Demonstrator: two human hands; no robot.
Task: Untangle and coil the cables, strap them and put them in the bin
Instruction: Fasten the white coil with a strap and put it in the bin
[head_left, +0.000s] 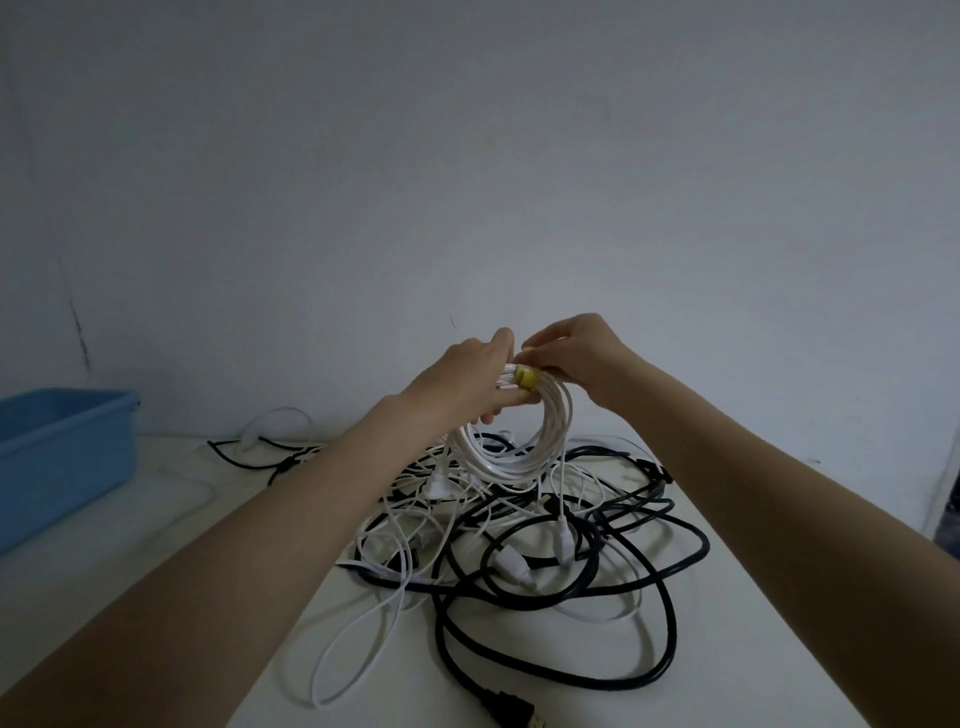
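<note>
A plain grey-white wall (467, 156) fills the upper half of the view, and below it a white flat tabletop (753, 597) runs from its far edge at the wall toward the camera. At the table's far left corner stands a blue rectangular plastic bin (62, 452), its near end cut off by the frame edge.

Across the middle of the tabletop sprawls a tangled heap of black and white cables (545, 540); thick black loops reach toward the right edge, thin white loops trail toward the near edge, and a black plug (511, 709) lies at the near edge, partly out of frame. More strands (one black, one white) stretch toward the far edge beside the bin.

Both bare forearms come in from the bottom corners and meet above the heap. Held up in the air there, clear of the tabletop, hangs a coil of white cable (519, 441), with its loose ends dangling down to white connectors (563, 540) over the pile.

The left hand (462, 379) grips the top of the coil, fingers curled round the bundled turns. The right hand (582, 358) pinches at the same spot, fingertips pressed together on a small yellow strap (527, 378) wrapped round the coil just beside the left thumb.
</note>
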